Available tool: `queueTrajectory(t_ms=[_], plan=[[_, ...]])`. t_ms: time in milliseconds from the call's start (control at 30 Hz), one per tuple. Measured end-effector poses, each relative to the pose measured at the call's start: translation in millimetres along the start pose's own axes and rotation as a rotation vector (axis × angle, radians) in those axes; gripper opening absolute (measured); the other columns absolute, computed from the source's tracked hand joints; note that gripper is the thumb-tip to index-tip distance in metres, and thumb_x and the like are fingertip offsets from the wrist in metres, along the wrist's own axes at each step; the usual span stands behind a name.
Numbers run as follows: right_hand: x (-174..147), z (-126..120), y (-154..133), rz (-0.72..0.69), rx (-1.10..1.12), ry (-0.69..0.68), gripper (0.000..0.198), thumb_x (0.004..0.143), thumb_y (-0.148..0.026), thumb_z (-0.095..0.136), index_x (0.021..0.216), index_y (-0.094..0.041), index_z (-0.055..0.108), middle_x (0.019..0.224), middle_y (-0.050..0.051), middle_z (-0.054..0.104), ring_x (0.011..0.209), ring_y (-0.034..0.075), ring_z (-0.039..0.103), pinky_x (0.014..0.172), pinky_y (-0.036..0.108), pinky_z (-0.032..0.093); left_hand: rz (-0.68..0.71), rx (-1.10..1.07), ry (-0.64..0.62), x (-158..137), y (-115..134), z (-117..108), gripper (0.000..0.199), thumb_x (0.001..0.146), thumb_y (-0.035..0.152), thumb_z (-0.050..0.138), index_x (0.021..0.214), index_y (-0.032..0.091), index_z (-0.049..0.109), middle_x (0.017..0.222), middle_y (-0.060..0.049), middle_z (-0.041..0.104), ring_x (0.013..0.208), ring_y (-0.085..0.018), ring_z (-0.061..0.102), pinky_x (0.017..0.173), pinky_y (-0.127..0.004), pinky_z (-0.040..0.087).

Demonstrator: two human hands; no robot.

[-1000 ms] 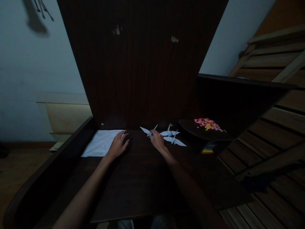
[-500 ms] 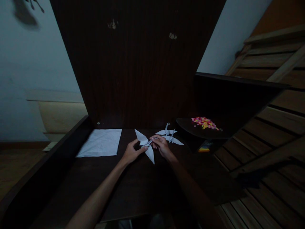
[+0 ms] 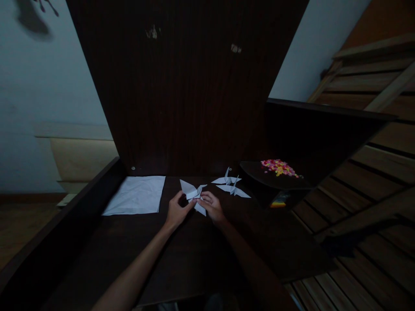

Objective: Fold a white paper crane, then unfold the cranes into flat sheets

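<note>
1. One white paper bird [image 3: 189, 191] is near the back edge of the desk [image 3: 181, 255], pinched by your left hand [image 3: 177, 211] and your right hand [image 3: 213, 208].
2. Your fingers grip its middle from both sides, probably to steady the folds and leave the wings free.
3. Its body sits between your fingertips; one wing points toward the back left corner, another toward the front edge.
4. Two finished-looking paper birds [image 3: 241, 192] lie right of it, seemingly set aside by the back edge.
</note>
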State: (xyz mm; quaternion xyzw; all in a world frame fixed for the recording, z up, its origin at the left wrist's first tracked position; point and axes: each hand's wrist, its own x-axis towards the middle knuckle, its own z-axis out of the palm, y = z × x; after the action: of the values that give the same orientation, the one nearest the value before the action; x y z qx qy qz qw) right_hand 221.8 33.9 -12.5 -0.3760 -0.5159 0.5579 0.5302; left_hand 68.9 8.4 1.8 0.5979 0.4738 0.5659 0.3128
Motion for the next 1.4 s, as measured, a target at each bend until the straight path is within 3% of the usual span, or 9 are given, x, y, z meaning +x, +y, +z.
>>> queueTrajectory(t_ms=[100, 267, 533, 667, 900, 1033, 1167, 1400], plan=[[-0.1, -3.1, 1.4, -0.033, -0.064, 0.023, 0.036, 0.060, -0.048, 0.078, 0.074, -0.019, 0.061, 0.073, 0.003, 0.068, 0.067, 0.018, 0.066, 0.059, 0.029, 0.055, -0.006, -0.077, -0.050, -0.7, -1.2, 0.5, 0.034, 0.072, 0.038, 0.071, 0.096, 0.016, 0.065, 0.095, -0.007, 0.070, 0.091, -0.023, 0.065, 0.084, -0.034, 0.050], [-4.3, -2.4, 1.3, -0.069, -0.076, 0.064, 0.034, 0.065, -0.049, 0.074, 0.076, -0.019, 0.062, 0.070, 0.003, 0.067, 0.060, 0.017, 0.063, 0.044, 0.026, 0.052, -0.031, -0.126, -0.041, 1.0, -2.4, -1.3, 0.033, 0.074, 0.039, 0.070, 0.097, 0.015, 0.069, 0.099, -0.009, 0.071, 0.094, -0.024, 0.065, 0.084, -0.036, 0.051], [-12.6, -1.4, 3.9, -0.242, -0.306, 0.149, 0.019, 0.078, -0.039, 0.063, 0.080, -0.021, 0.064, 0.070, 0.002, 0.068, 0.061, 0.017, 0.067, 0.050, 0.026, 0.055, 0.103, 0.005, 0.021, 4.2, 2.8, -8.0, 0.020, 0.075, 0.037, 0.070, 0.081, 0.018, 0.074, 0.092, -0.008, 0.069, 0.091, -0.023, 0.064, 0.087, -0.038, 0.049], [-14.5, -2.4, 0.4, -0.313, -0.392, 0.213, 0.017, 0.083, -0.037, 0.059, 0.082, -0.021, 0.064, 0.070, 0.003, 0.069, 0.062, 0.017, 0.067, 0.053, 0.026, 0.054, 0.081, 0.016, 0.028, 3.8, 7.4, -8.5, 0.020, 0.074, 0.038, 0.071, 0.080, 0.020, 0.074, 0.092, -0.007, 0.068, 0.087, -0.021, 0.065, 0.085, -0.036, 0.051], [-10.7, -6.7, -0.6, -0.303, -0.419, 0.264, 0.017, 0.082, -0.037, 0.059, 0.082, -0.020, 0.063, 0.067, 0.002, 0.068, 0.058, 0.017, 0.065, 0.052, 0.027, 0.052, -0.009, -0.049, -0.074, 3.3, 12.7, -9.5, 0.022, 0.073, 0.040, 0.072, 0.078, 0.018, 0.070, 0.081, -0.004, 0.069, 0.077, -0.020, 0.066, 0.073, -0.031, 0.051], [-14.1, -7.3, -3.3, -0.406, -0.570, 0.270, 0.017, 0.085, -0.034, 0.055, 0.082, -0.021, 0.065, 0.069, 0.003, 0.067, 0.063, 0.018, 0.065, 0.062, 0.030, 0.054, -0.057, -0.091, -0.083, 4.7, 8.7, -8.5, 0.028, 0.072, 0.043, 0.072, 0.079, 0.016, 0.069, 0.083, -0.006, 0.070, 0.075, -0.020, 0.066, 0.067, -0.030, 0.052], [-19.5, -4.8, -8.0, -0.549, -0.712, 0.231, 0.022, 0.090, -0.031, 0.049, 0.083, -0.021, 0.067, 0.080, 0.007, 0.069, 0.076, 0.019, 0.066, 0.076, 0.032, 0.054, -0.159, -0.227, 0.022, 5.8, 1.3, -4.2, 0.043, 0.070, 0.044, 0.073, 0.101, 0.016, 0.062, 0.085, -0.006, 0.070, 0.076, -0.019, 0.068, 0.071, -0.031, 0.054], [-18.4, -4.4, -4.0, -0.716, -0.764, 0.182, 0.021, 0.092, -0.024, 0.049, 0.090, -0.020, 0.070, 0.086, 0.008, 0.071, 0.081, 0.018, 0.068, 0.078, 0.029, 0.055, -0.195, -0.485, 0.062, 3.8, -2.3, 3.9, 0.074, 0.055, 0.026, 0.084, 0.118, 0.022, 0.046, 0.099, -0.004, 0.065, 0.073, -0.013, 0.067, 0.074, -0.030, 0.055]])
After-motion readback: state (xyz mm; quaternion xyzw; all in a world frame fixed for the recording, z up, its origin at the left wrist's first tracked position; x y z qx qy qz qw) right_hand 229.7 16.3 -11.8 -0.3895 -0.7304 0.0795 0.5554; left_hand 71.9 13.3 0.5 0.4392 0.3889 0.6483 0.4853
